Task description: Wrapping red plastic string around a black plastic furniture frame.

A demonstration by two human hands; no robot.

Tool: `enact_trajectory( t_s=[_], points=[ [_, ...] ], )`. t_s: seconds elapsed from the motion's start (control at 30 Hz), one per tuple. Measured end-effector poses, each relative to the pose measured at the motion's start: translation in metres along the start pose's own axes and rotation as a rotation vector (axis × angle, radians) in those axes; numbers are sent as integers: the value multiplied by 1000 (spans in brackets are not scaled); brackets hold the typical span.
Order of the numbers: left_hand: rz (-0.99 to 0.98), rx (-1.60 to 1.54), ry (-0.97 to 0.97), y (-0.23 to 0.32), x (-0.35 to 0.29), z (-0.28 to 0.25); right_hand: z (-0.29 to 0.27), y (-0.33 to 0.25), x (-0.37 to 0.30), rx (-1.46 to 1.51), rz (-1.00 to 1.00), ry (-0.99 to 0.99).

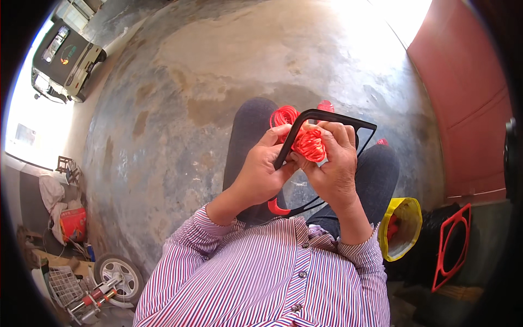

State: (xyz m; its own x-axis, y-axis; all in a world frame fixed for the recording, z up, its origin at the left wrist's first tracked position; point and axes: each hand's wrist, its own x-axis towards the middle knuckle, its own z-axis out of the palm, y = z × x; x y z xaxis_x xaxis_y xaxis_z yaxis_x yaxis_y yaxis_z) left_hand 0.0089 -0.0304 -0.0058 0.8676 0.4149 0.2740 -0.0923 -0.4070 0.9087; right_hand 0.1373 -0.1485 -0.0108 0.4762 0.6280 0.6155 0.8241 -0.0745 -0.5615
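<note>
Item 1, yellow bag (409, 210): standing open-mouthed on the floor at the person's right, just beside the right knee; something red is showing inside it, too small to tell what.

Item 2, wire basket (63, 284): lying at the lower left near a small wheel (116, 274); its contents cannot be made out.

Item 3, black frame (333, 117): a thin, roughly square outline with rounded corners, being held tilted over the lap, above the dark trousers; its upper edge is showing clear beyond the fingers, its lower edge is running down between the knees, where a short red piece (277, 207) is sitting on it.

Item 4, red cord (309, 143): a loose tangled bundle bunching against the frame's upper left bar, partly spilling behind it.

Item 5, left hand (264, 171): fingers closing around the frame's left bar, thumb pressing toward the cord bundle.

Item 6, right hand (333, 163): fingers curling over the cord and frame from above, pinching the bundle against the bar; fingertips touching those of the left hand.

Item 7, red frame (451, 246): a like outline in red, leaning at the far right by a black sack, well apart from the hands.

Item 8, striped shirt (261, 278): filling the lower edge of the view
</note>
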Motion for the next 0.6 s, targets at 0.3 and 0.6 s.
enact_trajectory(
  t_s=[0.3, 0.6],
  points=[
    [0, 166, 90, -32, -4, -21, -25, 16, -13, 1150, 403, 376],
    [-403, -360, 32, -41, -11, -40, -50, -6, -49, 1671, 426, -154]
  ],
)
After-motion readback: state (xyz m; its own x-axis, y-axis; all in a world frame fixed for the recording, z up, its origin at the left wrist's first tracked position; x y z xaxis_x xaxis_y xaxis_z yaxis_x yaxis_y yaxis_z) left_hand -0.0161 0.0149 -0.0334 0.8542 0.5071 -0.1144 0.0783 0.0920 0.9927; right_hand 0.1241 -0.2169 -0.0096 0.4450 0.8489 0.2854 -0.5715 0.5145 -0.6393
